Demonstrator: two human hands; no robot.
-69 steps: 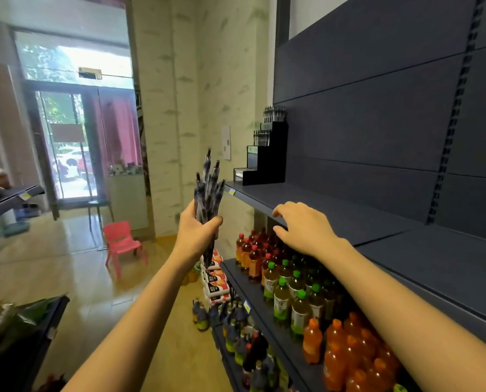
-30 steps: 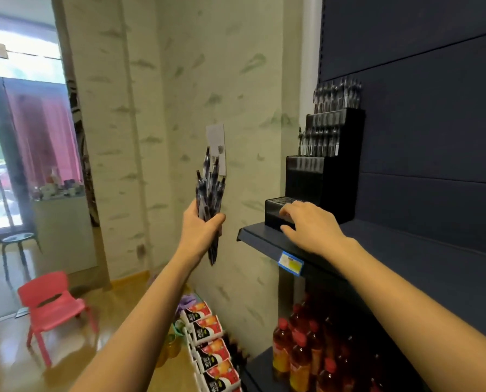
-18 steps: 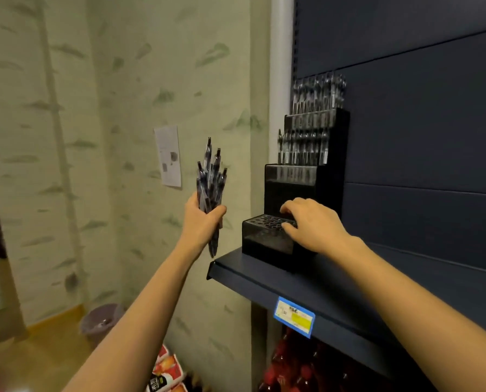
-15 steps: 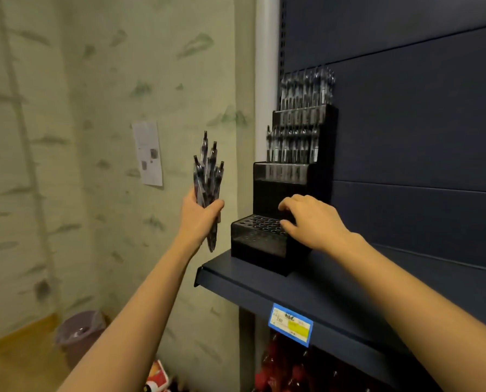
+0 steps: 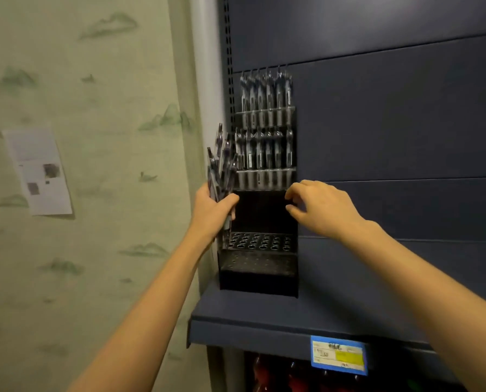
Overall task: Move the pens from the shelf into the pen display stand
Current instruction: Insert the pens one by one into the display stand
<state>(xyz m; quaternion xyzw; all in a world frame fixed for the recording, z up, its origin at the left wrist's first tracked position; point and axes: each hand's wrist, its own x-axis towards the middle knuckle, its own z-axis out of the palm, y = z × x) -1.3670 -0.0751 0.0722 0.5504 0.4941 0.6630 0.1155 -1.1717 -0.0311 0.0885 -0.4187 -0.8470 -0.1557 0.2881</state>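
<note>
A black stepped pen display stand (image 5: 260, 267) sits at the left end of the dark shelf (image 5: 264, 318). Its two upper tiers hold rows of dark pens (image 5: 265, 94); the lowest tier shows bare holes (image 5: 260, 241). My left hand (image 5: 212, 212) grips a bundle of dark pens (image 5: 222, 165) upright, against the stand's left side. My right hand (image 5: 319, 206) hovers in front of the stand's middle tier, fingers curled and apart, holding nothing.
A patterned green wall with a taped paper sheet (image 5: 38, 171) lies to the left. Dark back panels rise behind the shelf. A blue and yellow price label (image 5: 339, 355) hangs on the shelf edge, with red bottles (image 5: 292, 374) below.
The view has closed in and faces the stand head-on. My left hand brought the pen bundle up to the stand's left side. My right hand lifted off the lowest tier to the middle one.
</note>
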